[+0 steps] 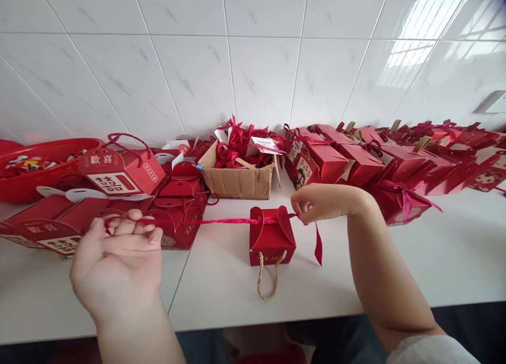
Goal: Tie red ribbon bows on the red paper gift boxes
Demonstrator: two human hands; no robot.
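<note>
A small red gift box (272, 245) with a gold rope handle (268, 295) sits on the white table in front of me. A red ribbon (225, 221) passes through its closed top flaps and stretches out to both sides. At the left, my left hand (122, 258) is closed on the ribbon's long end, palm turned up. Just right of the box, my right hand (316, 203) pinches the ribbon's other side, with a loose tail hanging below it.
A cardboard box (237, 182) full of red ribbons stands behind. Left are more red boxes (122, 169) and a red basin (51, 182) with sweets-like packets. Rows of red boxes (359, 161) fill the right back, along the tiled wall (264, 69). The table's front edge (221, 328) runs below.
</note>
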